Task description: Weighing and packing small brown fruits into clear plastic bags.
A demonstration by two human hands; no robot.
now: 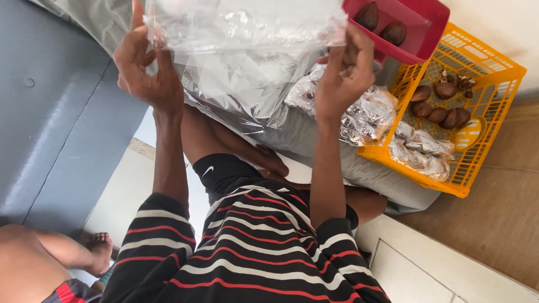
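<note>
Your left hand [143,67] and right hand [345,70] each pinch a top corner of the clear plastic bag [241,33], which is stretched between them but empty, while brown snake fruits [441,106] wait in the yellow crate [477,168] past your right hand.

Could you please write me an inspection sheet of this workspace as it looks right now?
Surface: grey cushion on a pale tiled floor, with wooden boards to the right.
Job's things: clear plastic bag held up and stretched between both hands.
Clutter: red tub holding two brown scaly fruits; yellow crate with more of the fruits and filled clear bags; further filled bags on the cushion.
Grips: left hand pinches the bag's left edge; right hand pinches its right edge.
Cables: nothing seen.
Surroundings: grey padded seat at left; another person's bare leg and foot at lower left.
</note>
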